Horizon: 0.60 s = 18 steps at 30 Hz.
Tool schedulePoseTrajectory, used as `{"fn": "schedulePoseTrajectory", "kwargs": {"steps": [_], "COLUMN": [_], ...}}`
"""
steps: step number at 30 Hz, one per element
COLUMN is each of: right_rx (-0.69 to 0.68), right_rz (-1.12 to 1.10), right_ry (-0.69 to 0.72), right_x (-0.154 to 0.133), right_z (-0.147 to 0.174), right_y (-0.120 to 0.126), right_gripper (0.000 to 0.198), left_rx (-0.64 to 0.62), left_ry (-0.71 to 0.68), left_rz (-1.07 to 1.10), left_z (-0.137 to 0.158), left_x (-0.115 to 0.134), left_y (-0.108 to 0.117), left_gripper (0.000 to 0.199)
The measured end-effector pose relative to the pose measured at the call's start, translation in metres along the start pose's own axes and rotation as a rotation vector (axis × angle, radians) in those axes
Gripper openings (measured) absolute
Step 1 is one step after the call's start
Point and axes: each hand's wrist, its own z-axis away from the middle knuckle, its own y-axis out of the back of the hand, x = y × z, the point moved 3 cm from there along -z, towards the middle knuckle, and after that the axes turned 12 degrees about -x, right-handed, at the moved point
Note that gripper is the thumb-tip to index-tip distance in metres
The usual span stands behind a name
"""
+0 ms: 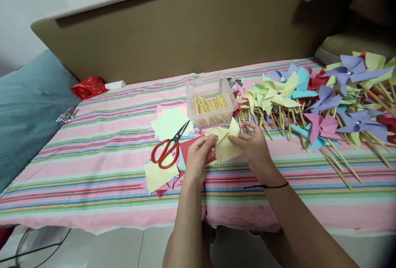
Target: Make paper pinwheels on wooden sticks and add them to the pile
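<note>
Between my two hands is a pale yellow paper pinwheel (228, 147), with some of its corners bent toward the middle. My left hand (200, 154) pinches its left side between thumb and fingers. On the other side, my right hand (252, 144) grips the paper's right part with thumb and fingers. Just left of my left hand, red-handled scissors (165, 152) lie on loose paper squares. A red paper sheet (188, 149) is partly hidden behind my left hand. Beyond the hands stands a clear plastic box (212, 118) of thin wooden sticks (210, 105).
Finished pinwheels (280, 92) on sticks are heaped along the right. Pale green paper squares (169, 123) and a yellow-topped pile (161, 176) lie at the left. A red plastic bag (89, 88) rests far left, near a teal cushion (34, 111). A striped cloth (102, 169) covers the seat.
</note>
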Motion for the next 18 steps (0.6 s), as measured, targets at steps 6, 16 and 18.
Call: {"fn": "schedulePoseTrajectory", "kwargs": {"steps": [6, 16, 18], "right_rx": [-0.035, -0.092, -0.103], "right_rz": [-0.028, -0.053, -0.056], "right_ry": [0.013, 0.006, -0.001], "right_x": [0.0015, 0.0011, 0.0009], "right_z": [0.0008, 0.0012, 0.0011], "right_y": [-0.0045, -0.0077, -0.0079], "right_gripper": [0.087, 0.092, 0.093], "left_rx": [0.08, 0.19, 0.18], "left_ry": [-0.112, -0.164, -0.139], "left_rz": [-0.053, -0.051, -0.035], "left_z": [-0.0007, -0.0063, -0.0062], "left_x": [-0.0034, -0.0097, -0.011], "left_y": [-0.0065, -0.0011, -0.001], "left_gripper": [0.025, 0.041, 0.045]}}
